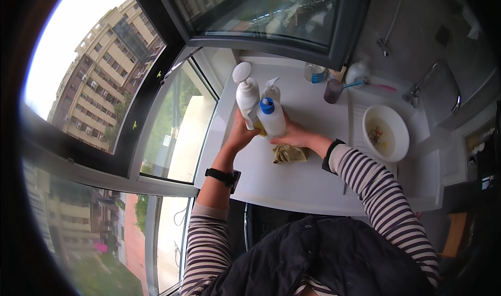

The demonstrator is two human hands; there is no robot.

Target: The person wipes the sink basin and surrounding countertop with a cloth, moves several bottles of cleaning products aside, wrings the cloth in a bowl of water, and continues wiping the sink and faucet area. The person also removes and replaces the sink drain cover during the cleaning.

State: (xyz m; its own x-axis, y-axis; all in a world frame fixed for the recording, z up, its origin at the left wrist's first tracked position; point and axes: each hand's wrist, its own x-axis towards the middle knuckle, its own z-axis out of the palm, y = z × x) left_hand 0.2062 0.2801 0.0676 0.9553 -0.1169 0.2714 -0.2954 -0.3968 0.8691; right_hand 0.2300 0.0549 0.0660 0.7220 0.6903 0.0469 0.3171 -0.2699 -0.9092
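Note:
Both hands are at a cluster of bottles on the white countertop. My left hand is closed around the lower part of a white pump bottle. Around a white bottle with a blue cap my right hand is wrapped from the right side. A smaller pump bottle stands just behind them. Something yellow shows low between the two held bottles, mostly hidden. Below my right hand lies a crumpled olive-brown cloth.
To the right, a white basin with liquid and small items sits in the sink beneath a chrome faucet. A dark cup, a toothbrush and a jar stand at the back. An open window sash overhangs the counter's rear.

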